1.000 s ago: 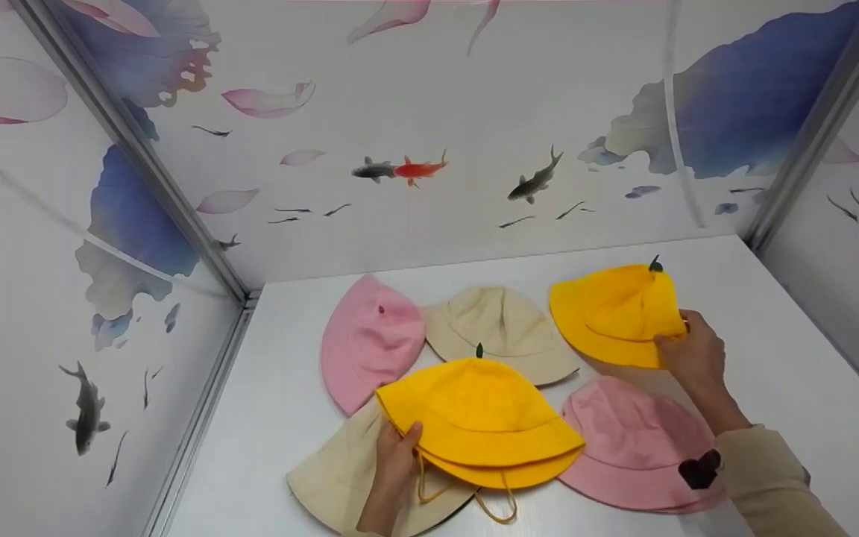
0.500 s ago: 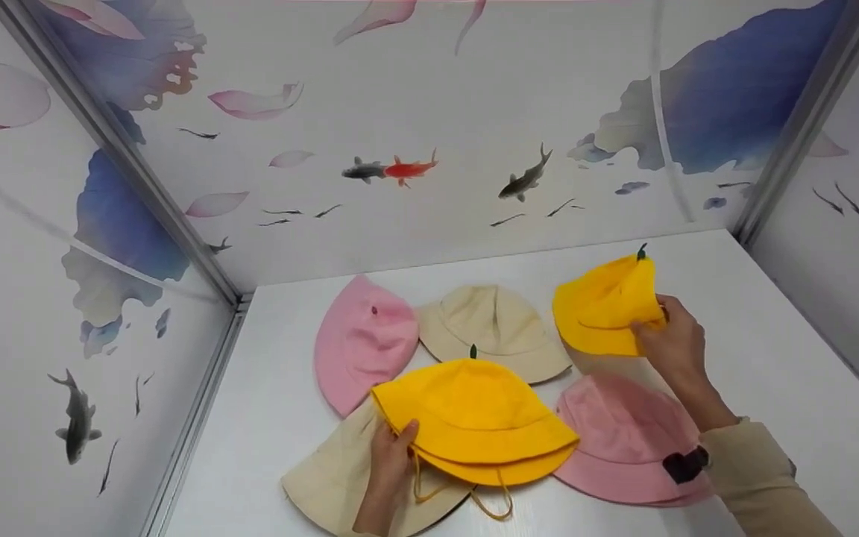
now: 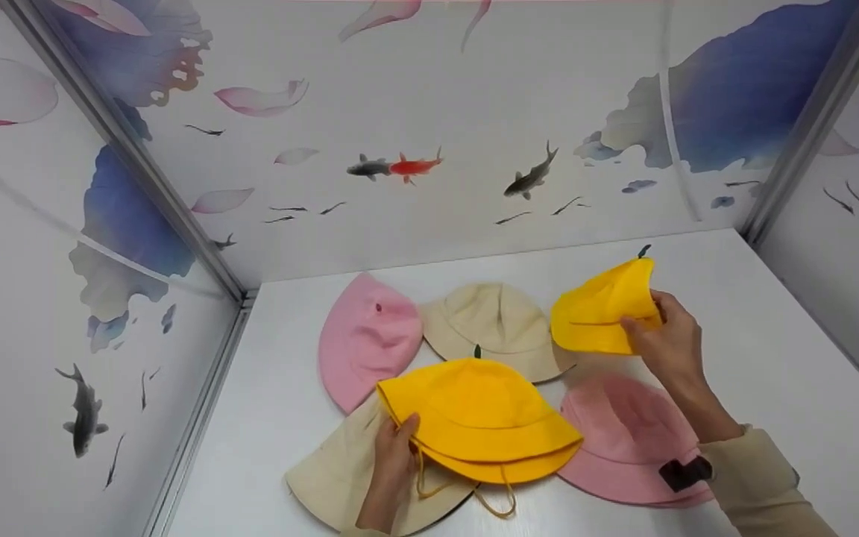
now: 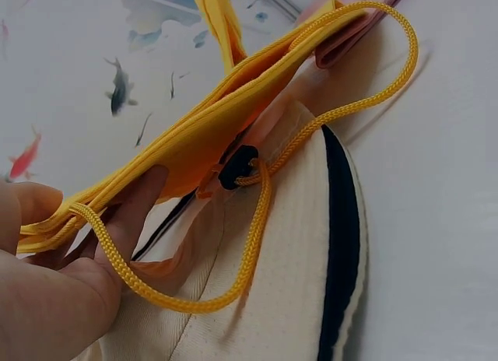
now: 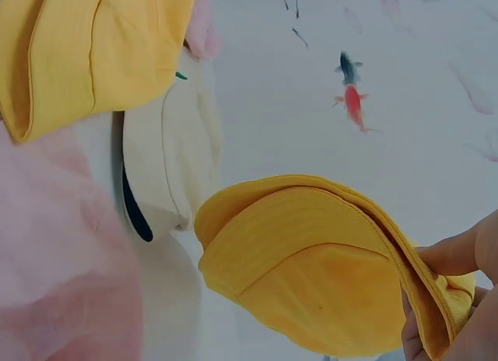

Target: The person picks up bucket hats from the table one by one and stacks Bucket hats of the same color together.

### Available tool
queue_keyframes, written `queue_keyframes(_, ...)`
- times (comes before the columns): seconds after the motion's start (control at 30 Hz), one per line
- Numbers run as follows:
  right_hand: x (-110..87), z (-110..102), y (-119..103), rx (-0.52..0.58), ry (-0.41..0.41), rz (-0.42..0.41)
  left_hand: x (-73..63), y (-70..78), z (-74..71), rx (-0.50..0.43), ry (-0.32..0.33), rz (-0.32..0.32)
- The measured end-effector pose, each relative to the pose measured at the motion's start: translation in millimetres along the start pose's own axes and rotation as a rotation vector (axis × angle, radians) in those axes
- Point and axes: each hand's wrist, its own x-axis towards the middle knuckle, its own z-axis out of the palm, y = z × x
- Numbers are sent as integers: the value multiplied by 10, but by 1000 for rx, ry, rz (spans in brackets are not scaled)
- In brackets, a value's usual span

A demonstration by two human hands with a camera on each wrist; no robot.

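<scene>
In the head view my left hand (image 3: 394, 462) pinches the left brim corner of a yellow bucket hat (image 3: 482, 410) with a small green leaf on top. A yellow cord (image 4: 257, 260) with a dark toggle (image 4: 238, 166) hangs from that hat in the left wrist view. It is held over a cream hat (image 3: 340, 477). At the back right my right hand (image 3: 672, 339) grips a second yellow hat (image 3: 605, 309) by its right side, thumb on the outside. This one also bears a green leaf and looks folded; the right wrist view shows its brim bent round.
A pink hat (image 3: 366, 339) lies at the back left beside another cream hat (image 3: 500, 324). Below my right hand lies a second pink hat (image 3: 616, 440), partly behind my sleeve and a black wrist device (image 3: 687, 473). Printed panels (image 3: 437, 89) wall in the white table (image 3: 787, 358).
My right hand has moved left and slightly up with its yellow hat, which now looks narrower and more folded. The left hand and its hat have stayed nearly still.
</scene>
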Motion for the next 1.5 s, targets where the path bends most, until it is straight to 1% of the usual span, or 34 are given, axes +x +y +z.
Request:
queue_keyframes(0.13,-84,17,-106,31,-15,-32,4,9,-4,-61,-12,-33)
queue_keyframes(0.27,-160,27,-230,57,-65,-60,14,25,6,-90,-4,-69)
queue_keyframes(0.4,-216,46,-341,80,-103,-75,36,43,24,-129,-6,-81)
queue_keyframes(0.53,-273,82,-423,104,-142,-86,42,55,23,-165,-43,-73)
queue_keyframes(0.7,-379,170,-532,128,-206,-131,29,51,-2,-153,-94,-47)
queue_keyframes(0.83,-479,259,-626,142,-249,-178,23,47,-10,-161,-109,-47)
queue_keyframes(1.0,-604,364,-706,142,-292,-208,13,34,-9,-173,-128,-41)
queue_keyframes(1.17,-694,481,-760,103,-336,-286,9,15,-13,-181,-142,-23)
queue_keyframes(1.23,-728,523,-779,98,-349,-316,10,16,-14,-178,-150,-28)
queue_keyframes(1.4,-796,574,-811,147,-375,-391,17,13,-16,-194,-170,-25)
queue_keyframes(1.5,-822,600,-820,169,-402,-433,20,8,-22,-230,-175,0)
